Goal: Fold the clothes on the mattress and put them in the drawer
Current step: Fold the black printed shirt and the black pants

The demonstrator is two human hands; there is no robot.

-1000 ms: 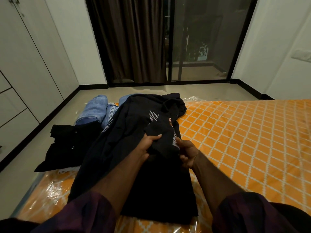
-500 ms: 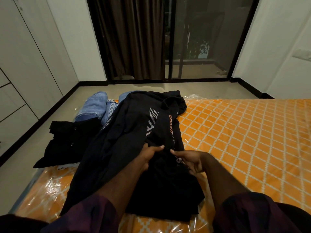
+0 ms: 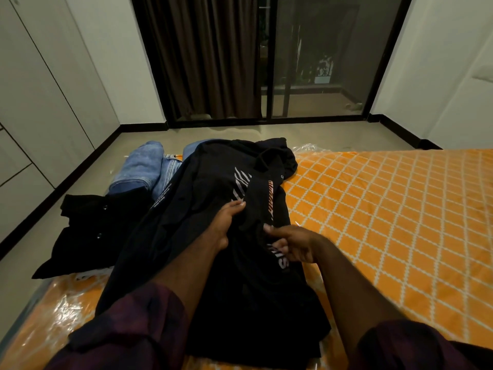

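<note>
A big orange mattress (image 3: 386,209) with a white diamond pattern lies low on the floor. Shiny clear plastic wrap (image 3: 48,324) still covers it and crinkles at the near left corner.

A black T-shirt (image 3: 208,209) with white and orange print is spread on the left part of the mattress. The left hand (image 3: 224,222) holds a fold of the black cloth, fingers curled and thumb on top. The right hand (image 3: 290,247) is just beside it, pinching the cloth between thumb and curled fingers. Both arms have dark purple sleeves (image 3: 138,324) pushed up.

Beyond the T-shirt, at the far left edge of the mattress, lie blue jeans (image 3: 144,169). Next to them a black buttoned shirt (image 3: 88,236) hangs partly off the mattress onto the floor.

The floor (image 3: 32,263) is pale grey with a black strip along the bottom of the white walls. On the left are white cupboard doors and drawers (image 3: 16,182), all closed. Straight ahead is a dark glass sliding door (image 3: 320,62) with a brown curtain (image 3: 202,57) pulled to its left side. It looks dark outside.
</note>
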